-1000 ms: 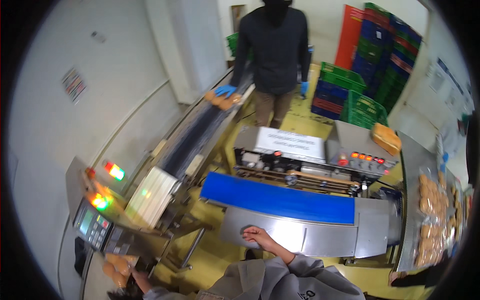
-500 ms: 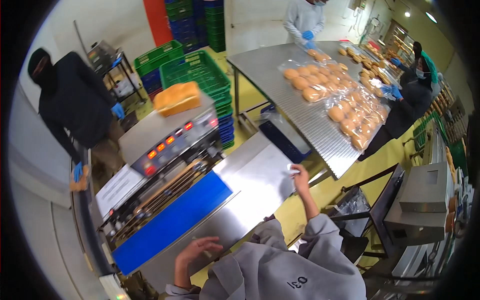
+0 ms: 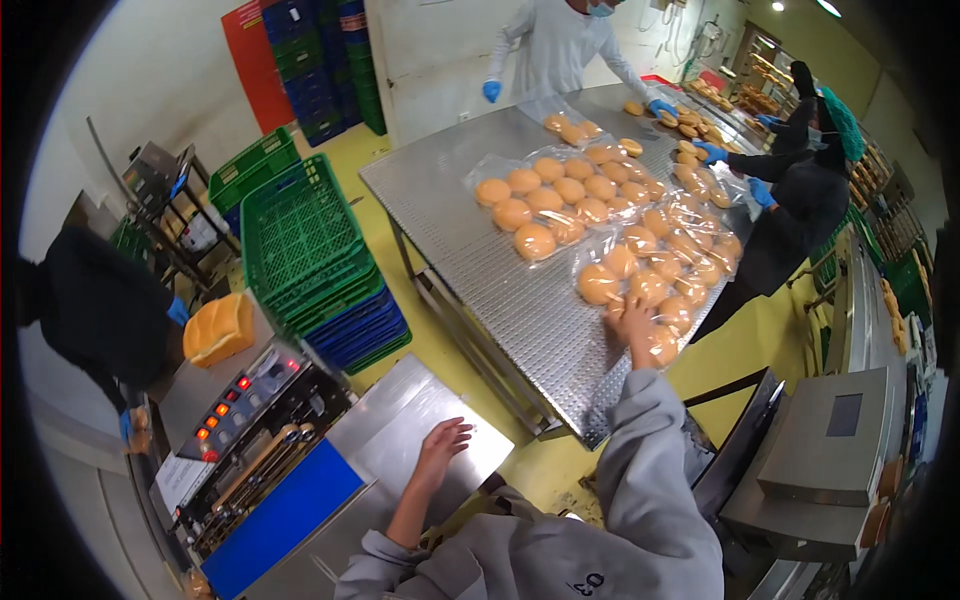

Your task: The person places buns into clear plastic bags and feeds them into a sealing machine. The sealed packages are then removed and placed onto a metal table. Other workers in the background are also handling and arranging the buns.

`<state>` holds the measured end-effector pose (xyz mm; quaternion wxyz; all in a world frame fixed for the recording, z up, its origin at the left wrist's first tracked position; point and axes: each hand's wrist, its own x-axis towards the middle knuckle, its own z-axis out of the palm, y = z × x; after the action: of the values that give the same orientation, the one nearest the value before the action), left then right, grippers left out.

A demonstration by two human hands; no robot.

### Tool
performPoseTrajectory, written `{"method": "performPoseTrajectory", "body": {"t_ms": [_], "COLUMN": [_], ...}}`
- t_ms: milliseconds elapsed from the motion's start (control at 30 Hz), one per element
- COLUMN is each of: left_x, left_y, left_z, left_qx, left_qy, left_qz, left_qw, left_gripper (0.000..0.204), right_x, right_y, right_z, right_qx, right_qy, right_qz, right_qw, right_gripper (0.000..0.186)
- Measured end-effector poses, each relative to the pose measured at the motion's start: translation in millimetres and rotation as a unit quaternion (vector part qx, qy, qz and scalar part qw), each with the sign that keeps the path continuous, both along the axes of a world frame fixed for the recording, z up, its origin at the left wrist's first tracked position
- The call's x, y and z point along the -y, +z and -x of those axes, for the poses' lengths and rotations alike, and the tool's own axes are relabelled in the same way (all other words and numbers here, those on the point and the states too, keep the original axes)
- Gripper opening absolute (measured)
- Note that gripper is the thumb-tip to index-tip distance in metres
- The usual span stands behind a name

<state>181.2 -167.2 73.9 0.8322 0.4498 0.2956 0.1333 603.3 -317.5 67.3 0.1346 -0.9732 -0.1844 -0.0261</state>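
My right hand (image 3: pixel 632 322) reaches out to a clear bag of round buns (image 3: pixel 640 280) at the near end of the steel table (image 3: pixel 470 210) and touches it, fingers bent over the bag's edge. My left hand (image 3: pixel 441 447) rests flat and empty, fingers apart, on the steel plate (image 3: pixel 400 420) of the sealing machine. More bags of buns (image 3: pixel 545 200) lie further along the table.
A blue belt (image 3: pixel 280 515) and a control panel with red lights (image 3: pixel 235 400) sit left of my left hand. Stacked green and blue crates (image 3: pixel 320 260) stand beside the table. Several people in blue gloves work around the table; one in black (image 3: pixel 95 310) stands at left.
My view has swung to the right from the conveyor to the steel table. My right hand has stretched from the machine plate to the bag of buns; my left stays on the plate.
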Motion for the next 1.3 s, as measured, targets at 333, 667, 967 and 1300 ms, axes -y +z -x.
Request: {"method": "performPoseTrajectory", "body": {"t_ms": [333,667,967,1300], "left_x": [31,39,-18,12], "left_y": [-42,53,180,140], "left_z": [-136,-120,-22,125], "left_qx": [-0.043,0.08,0.129,-0.159], "left_qy": [0.085,0.213,0.258,0.22], "left_qz": [0.126,0.006,-0.189,-0.506], "left_qw": [0.987,0.974,0.939,0.819], "left_gripper": [0.07,0.019,0.011,0.011], "right_x": [40,-21,-138,-98], "right_y": [15,28,131,112], "right_z": [196,114,139,231], "right_qx": [-0.043,-0.207,-0.509,-0.204], "right_qy": [0.146,0.167,0.37,0.599], "right_qz": [-0.016,-0.397,-0.419,-0.311], "right_qw": [0.988,0.879,0.655,0.709], "right_gripper": [0.073,0.057,0.014,0.008]}}
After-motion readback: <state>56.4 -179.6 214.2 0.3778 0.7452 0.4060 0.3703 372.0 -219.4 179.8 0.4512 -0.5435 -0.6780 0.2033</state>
